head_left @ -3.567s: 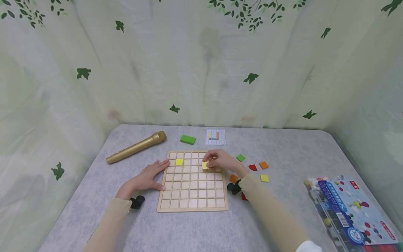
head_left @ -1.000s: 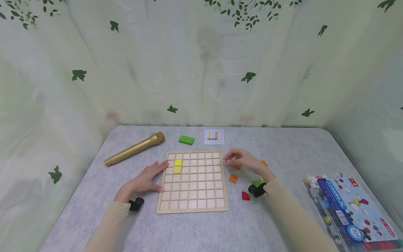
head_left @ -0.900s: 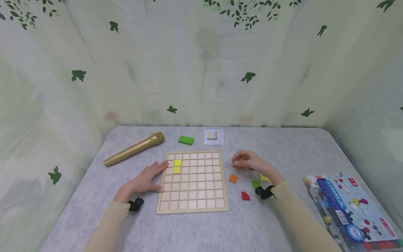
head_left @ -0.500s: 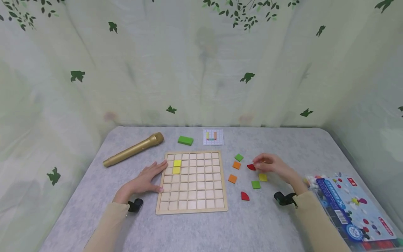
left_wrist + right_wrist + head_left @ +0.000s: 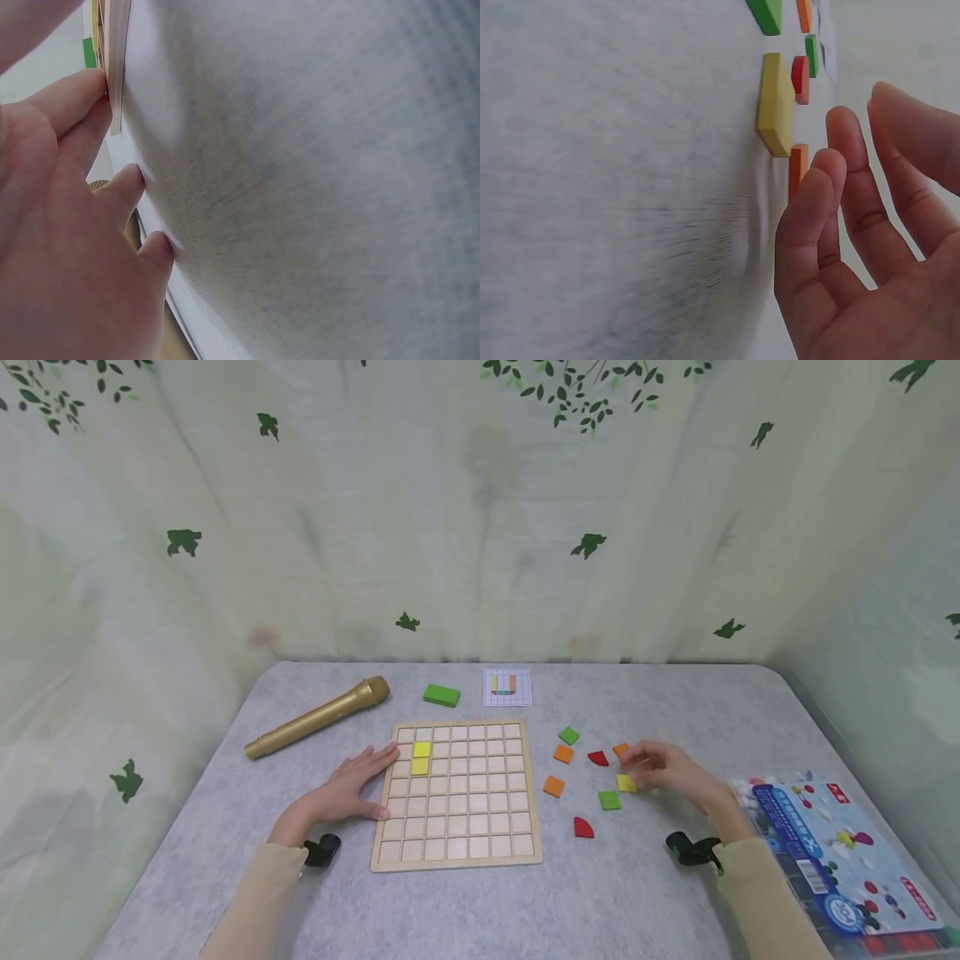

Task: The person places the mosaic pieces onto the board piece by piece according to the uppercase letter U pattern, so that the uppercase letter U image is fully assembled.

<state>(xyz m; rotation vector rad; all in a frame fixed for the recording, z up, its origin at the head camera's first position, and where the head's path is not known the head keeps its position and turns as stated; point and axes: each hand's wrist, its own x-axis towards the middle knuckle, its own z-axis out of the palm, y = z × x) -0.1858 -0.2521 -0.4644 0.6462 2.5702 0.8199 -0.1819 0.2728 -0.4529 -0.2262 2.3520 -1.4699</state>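
On the grey table, a flat, square yellow tile is being flanked by the loosely curved, narrowly parted right hand; a gridded wooden board is being touched by the wide-spread left hand.

On the tabletop, a small card shows a colored shape like the letter U. The box on the right has a barcode, a round blue badge and red labels, but the writing is too tiny to read.
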